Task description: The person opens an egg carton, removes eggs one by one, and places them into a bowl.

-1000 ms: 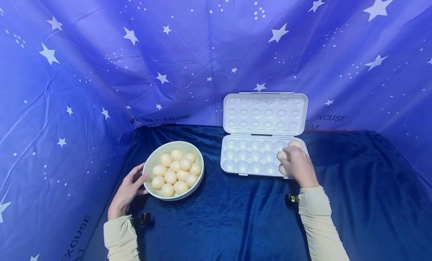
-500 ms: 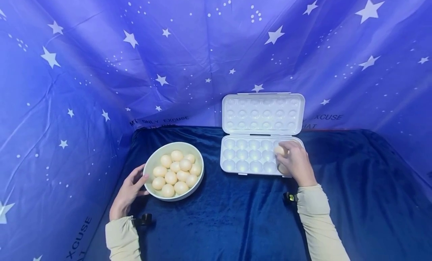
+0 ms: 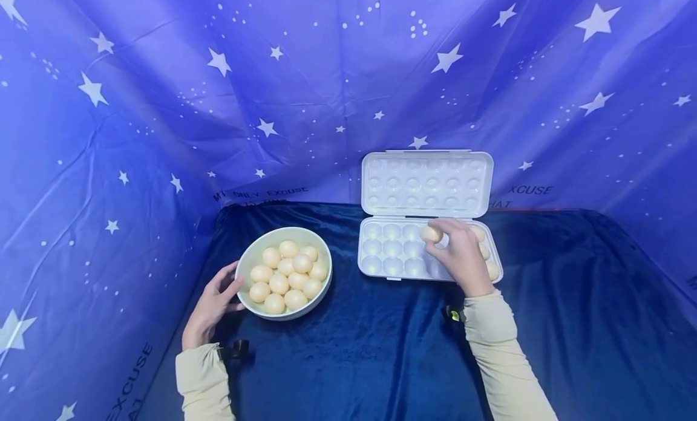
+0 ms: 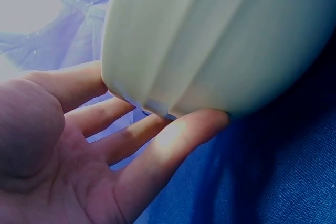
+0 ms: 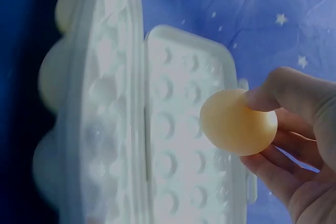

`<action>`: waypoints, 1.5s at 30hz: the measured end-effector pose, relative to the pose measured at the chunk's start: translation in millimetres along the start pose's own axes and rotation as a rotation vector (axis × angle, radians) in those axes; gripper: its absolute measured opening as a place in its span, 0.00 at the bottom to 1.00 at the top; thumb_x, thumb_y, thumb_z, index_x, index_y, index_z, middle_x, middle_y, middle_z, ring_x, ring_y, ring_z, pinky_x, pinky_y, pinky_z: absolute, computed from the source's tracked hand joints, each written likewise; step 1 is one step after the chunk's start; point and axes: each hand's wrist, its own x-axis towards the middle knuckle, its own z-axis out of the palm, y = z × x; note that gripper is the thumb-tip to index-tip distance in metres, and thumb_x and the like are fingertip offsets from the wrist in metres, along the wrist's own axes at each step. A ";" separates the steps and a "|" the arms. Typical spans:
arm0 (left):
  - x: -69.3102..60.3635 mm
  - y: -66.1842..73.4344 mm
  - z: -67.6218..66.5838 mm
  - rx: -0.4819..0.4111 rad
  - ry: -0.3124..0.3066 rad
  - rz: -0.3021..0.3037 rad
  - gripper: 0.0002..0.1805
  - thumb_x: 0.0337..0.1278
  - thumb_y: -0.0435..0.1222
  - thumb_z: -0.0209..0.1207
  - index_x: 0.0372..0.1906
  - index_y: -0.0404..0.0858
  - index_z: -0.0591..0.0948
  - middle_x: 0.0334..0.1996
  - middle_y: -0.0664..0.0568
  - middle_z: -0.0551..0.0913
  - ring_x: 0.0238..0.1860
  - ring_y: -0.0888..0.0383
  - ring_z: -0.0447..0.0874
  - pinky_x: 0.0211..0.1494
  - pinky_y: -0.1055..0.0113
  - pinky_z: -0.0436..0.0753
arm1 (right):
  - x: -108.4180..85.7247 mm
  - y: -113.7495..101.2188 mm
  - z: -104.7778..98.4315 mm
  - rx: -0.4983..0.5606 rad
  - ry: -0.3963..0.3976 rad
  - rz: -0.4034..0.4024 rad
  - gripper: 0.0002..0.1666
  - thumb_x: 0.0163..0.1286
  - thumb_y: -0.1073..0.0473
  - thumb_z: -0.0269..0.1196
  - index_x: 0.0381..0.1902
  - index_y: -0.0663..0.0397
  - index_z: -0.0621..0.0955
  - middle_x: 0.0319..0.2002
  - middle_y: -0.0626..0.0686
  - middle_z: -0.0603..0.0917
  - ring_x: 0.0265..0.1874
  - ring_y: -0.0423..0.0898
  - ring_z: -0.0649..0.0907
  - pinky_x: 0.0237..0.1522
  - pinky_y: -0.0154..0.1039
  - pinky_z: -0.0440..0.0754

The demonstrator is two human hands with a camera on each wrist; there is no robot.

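Note:
In the head view my right hand [image 3: 460, 251] pinches an egg [image 3: 432, 234] between thumb and fingers, over the back row of the open egg box [image 3: 376, 278]. In the right wrist view the pinched egg [image 5: 236, 121] is in front of the lid [image 5: 178, 103]. Eggs such as this one [image 3: 492, 271] sit in the box's rightmost column; the cups under my hand are hidden. At the left my left hand [image 3: 215, 300] holds the side of a pale bowl [image 3: 321, 297], heaped with several eggs [image 3: 279, 283]. Its fingers reach under the bowl's wall [image 4: 210, 40] in the left wrist view.
A dark blue velvet cloth [image 3: 348, 348] covers the table. Behind it hangs a purple-blue curtain [image 3: 305, 94] with white stars. The raised lid [image 3: 427, 185] leans back close to the curtain. Bare cups [image 3: 392, 247] fill the box's left side.
My right hand has lifted and moved left with the egg, from the box's right columns toward its middle. The rightmost eggs have come into sight. My left hand stays at the bowl.

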 end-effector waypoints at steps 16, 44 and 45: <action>-1.9 -5.2 -1.7 -0.001 0.017 -0.017 0.30 0.76 0.39 0.50 0.75 0.34 0.59 0.66 0.31 0.67 0.40 0.69 0.80 0.37 0.68 0.88 | 10.7 -77.2 48.9 0.135 -0.129 -0.104 0.21 0.53 0.70 0.72 0.48 0.67 0.84 0.48 0.62 0.86 0.52 0.58 0.82 0.59 0.52 0.79; 3.0 -0.7 -0.4 -0.031 -0.001 -0.004 0.31 0.76 0.40 0.51 0.75 0.35 0.59 0.66 0.31 0.67 0.42 0.68 0.80 0.38 0.68 0.89 | -3.1 -165.9 134.2 0.225 -0.425 -0.272 0.16 0.61 0.61 0.70 0.47 0.55 0.85 0.48 0.51 0.86 0.53 0.46 0.81 0.61 0.40 0.78; 2.7 -1.3 -0.1 -0.036 -0.002 -0.004 0.30 0.76 0.40 0.51 0.75 0.34 0.59 0.66 0.31 0.67 0.41 0.69 0.80 0.38 0.68 0.88 | -3.5 -166.7 137.5 0.225 -0.437 -0.271 0.15 0.61 0.61 0.70 0.47 0.55 0.85 0.48 0.50 0.86 0.52 0.46 0.81 0.61 0.40 0.78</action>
